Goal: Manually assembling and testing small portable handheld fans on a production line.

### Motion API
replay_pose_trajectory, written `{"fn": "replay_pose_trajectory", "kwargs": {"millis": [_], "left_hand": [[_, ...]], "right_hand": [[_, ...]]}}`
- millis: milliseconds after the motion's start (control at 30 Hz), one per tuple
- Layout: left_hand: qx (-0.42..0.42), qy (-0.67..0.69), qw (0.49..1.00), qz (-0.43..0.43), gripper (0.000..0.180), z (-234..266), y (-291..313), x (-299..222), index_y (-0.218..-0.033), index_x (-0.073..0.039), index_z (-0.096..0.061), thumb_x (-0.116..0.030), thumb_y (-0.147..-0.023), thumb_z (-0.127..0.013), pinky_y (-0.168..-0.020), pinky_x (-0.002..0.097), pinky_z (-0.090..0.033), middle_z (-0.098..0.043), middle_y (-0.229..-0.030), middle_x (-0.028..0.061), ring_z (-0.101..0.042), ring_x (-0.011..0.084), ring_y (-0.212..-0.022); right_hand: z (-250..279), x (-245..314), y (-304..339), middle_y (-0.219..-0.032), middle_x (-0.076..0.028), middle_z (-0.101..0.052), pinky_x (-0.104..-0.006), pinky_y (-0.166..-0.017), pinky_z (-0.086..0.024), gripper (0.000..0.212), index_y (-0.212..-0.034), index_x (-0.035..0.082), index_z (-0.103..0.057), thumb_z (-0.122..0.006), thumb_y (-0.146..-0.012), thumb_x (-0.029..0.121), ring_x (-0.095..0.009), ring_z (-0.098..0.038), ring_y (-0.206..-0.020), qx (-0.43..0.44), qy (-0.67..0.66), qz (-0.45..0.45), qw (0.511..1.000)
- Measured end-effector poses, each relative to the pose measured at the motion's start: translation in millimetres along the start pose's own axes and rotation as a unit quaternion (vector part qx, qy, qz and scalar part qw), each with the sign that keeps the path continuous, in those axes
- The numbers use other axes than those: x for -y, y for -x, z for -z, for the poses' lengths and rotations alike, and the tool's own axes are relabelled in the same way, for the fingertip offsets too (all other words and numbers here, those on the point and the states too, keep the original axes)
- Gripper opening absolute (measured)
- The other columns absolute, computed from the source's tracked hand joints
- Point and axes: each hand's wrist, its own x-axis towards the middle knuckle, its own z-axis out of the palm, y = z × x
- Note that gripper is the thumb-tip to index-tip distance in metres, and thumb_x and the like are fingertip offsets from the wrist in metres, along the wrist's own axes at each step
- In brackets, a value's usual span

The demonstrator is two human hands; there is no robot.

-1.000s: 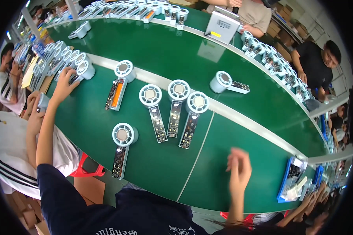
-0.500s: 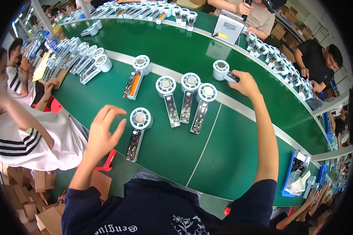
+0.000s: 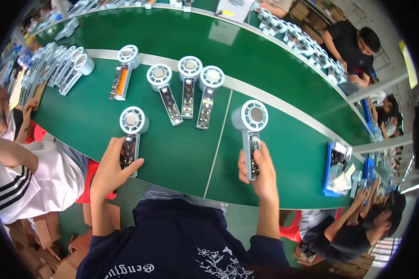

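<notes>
My right hand point(image 3: 261, 171) grips the handle of a pale blue handheld fan point(image 3: 249, 116). The fan is raised upright over the table, its round head up and the circuit board in its handle exposed. My left hand point(image 3: 111, 163) closes about the handle of a similar fan point(image 3: 134, 120) lying on the table, fingers along one side and thumb across the other; the fingertips are partly hidden. Between and beyond my hands lie three more fans with bare boards, one of them the middle fan point(image 3: 189, 67). Farther left is a fan with an orange strip point(image 3: 122, 83) in its handle.
A green worktable point(image 3: 172, 153) spreads before me, with a pale rail along a green belt point(image 3: 163, 32). Rows of fans point(image 3: 63, 63) stand at the left and along the far right. A blue bin point(image 3: 329, 174) of parts sits right. Co-workers sit on both sides.
My right hand has brought its fan from the rail nearer to me and turned it upright. My left hand has come down onto the near fan's handle. The view has shifted right.
</notes>
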Motion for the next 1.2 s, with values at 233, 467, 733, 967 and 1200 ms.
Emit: {"fn": "replay_pose_trajectory", "kwargs": {"millis": [233, 467, 733, 967, 1200], "left_hand": [[-0.072, -0.027, 0.997, -0.018, 0.039, -13.9, -1.3, -5.0, -0.112, 0.002, -0.048, -0.017, -0.080, -0.061, -0.071, 0.0297, -0.040, -0.049, -0.089, 0.0101, -0.047, 0.0203, -0.076], [-0.081, -0.035, 0.996, -0.006, 0.032, -17.0, 2.7, -4.5, -0.112, 0.001, -0.049, -0.015, -0.085, -0.055, -0.070, 0.0280, -0.040, -0.051, -0.091, 0.0096, -0.047, 0.0193, -0.075], [-0.146, 0.040, 0.985, -0.076, 0.026, -19.3, 1.5, 24.8, -0.113, 0.000, -0.050, -0.014, -0.093, -0.044, -0.063, 0.0225, -0.038, -0.052, -0.094, 0.0062, -0.045, 0.0123, -0.068], [-0.152, 0.162, 0.975, -0.006, 0.026, -16.2, -3.5, 24.0, -0.110, -0.001, -0.054, -0.015, -0.095, -0.039, -0.057, 0.0207, -0.036, -0.053, -0.092, 0.0035, -0.043, 0.0079, -0.065], [-0.224, 0.224, 0.949, -0.006, 0.025, -22.9, -18.2, 27.4, -0.095, -0.001, -0.058, -0.016, -0.095, -0.039, -0.053, 0.0213, -0.035, -0.052, -0.079, 0.0020, -0.041, 0.0075, -0.059]], "right_hand": [[-19.4, -33.1, 19.4, -0.083, -0.012, -0.048, -0.0202, -0.038, -0.030, 0.029, -0.117, 0.001, -0.034, -0.034, -0.094, 0.019, -0.011, -0.042, -0.056, -0.035, -0.084, 0.059, 0.994], [-41.5, -52.5, 30.3, -0.082, -0.011, -0.048, -0.0203, -0.040, -0.032, 0.030, -0.121, 0.002, -0.030, -0.033, -0.094, 0.016, -0.010, -0.042, -0.057, -0.036, -0.067, 0.087, 0.993], [-50.7, -75.6, 23.7, -0.083, -0.008, -0.048, -0.0200, -0.045, -0.034, 0.034, -0.126, 0.004, -0.026, -0.035, -0.094, 0.014, -0.009, -0.041, -0.058, 0.024, -0.061, 0.048, 0.997], [-50.2, -78.4, 20.6, -0.085, -0.009, -0.048, -0.0204, -0.047, -0.033, 0.035, -0.126, 0.004, -0.025, -0.035, -0.094, 0.015, -0.009, -0.041, -0.059, 0.033, -0.082, 0.045, 0.995], [-51.8, -79.0, 20.3, -0.086, -0.009, -0.048, -0.0209, -0.047, -0.033, 0.037, -0.127, 0.006, -0.025, -0.036, -0.094, 0.017, -0.010, -0.042, -0.060, 0.028, -0.090, 0.050, 0.994]]}}
